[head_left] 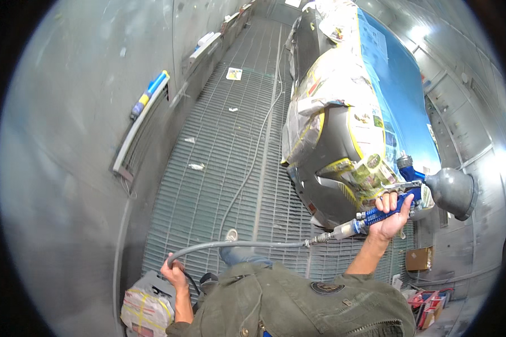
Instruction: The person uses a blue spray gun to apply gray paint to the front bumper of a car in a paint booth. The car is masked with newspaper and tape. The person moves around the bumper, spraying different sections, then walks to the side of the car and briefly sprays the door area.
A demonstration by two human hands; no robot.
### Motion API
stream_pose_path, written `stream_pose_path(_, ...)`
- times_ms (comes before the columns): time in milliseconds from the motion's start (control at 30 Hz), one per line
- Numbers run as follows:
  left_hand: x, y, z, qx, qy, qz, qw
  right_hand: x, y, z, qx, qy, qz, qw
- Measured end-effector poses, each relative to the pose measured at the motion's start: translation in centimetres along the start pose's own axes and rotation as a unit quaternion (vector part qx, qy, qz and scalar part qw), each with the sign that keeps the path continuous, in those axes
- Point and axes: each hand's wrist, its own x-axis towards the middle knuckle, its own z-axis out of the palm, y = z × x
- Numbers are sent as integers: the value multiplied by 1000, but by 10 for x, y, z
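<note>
Right hand (392, 216) fingers wrap the blue spray gun (402, 196), long axis upward toward the paper-masked car (343, 112); left hand (174, 272) grips the grey hose (247, 244); brown box (418, 258) lower right.

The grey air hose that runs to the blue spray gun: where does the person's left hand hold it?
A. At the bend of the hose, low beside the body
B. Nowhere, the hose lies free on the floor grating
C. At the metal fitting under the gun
A: the left hand grips the grey air hose at its bend, far from the blue spray gun, which the right hand holds.
</note>
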Motion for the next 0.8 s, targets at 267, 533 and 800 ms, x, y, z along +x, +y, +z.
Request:
stream_pose_path(267,161,60,141,-66,-33,81,994,87,12,-8,94,8,-42,995)
stream_pose_path(533,248,69,266,87,-142,203,965,115,45,-10,-6,62,-47,997)
stream_pose_path(800,348,9,337,189,-176,159,953,170,132,19,20,-15,12,1000)
